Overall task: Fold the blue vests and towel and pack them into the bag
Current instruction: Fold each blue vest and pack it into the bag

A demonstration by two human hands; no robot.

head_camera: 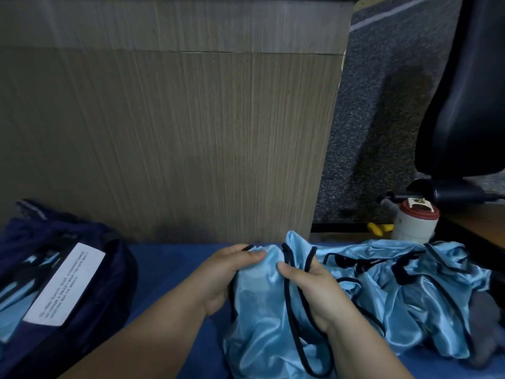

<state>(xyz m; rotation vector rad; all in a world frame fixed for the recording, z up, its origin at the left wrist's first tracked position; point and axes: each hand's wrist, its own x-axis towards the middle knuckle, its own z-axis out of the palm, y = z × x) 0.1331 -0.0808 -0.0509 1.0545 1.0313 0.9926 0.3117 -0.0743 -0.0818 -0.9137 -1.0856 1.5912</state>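
Observation:
A shiny light-blue vest (262, 318) with dark trim lies bunched in front of me on a blue surface (169, 272). My left hand (232, 272) grips its upper left edge, thumb on top of the cloth. My right hand (306, 285) grips the cloth and a dark-trimmed strap beside it. More light-blue vests (404, 291) lie in a crumpled heap to the right. At the left sits a dark navy bag (82, 296) with a white label; light-blue cloth shows inside it. I cannot tell a towel apart from the blue surface.
A wooden panel (177, 132) rises right behind the surface. A white bottle with a red lid (414, 224) stands at the back right beside a yellow item (378, 228). A black office chair (464, 105) stands on grey carpet at the right. Something grey (489, 332) lies at the far right edge.

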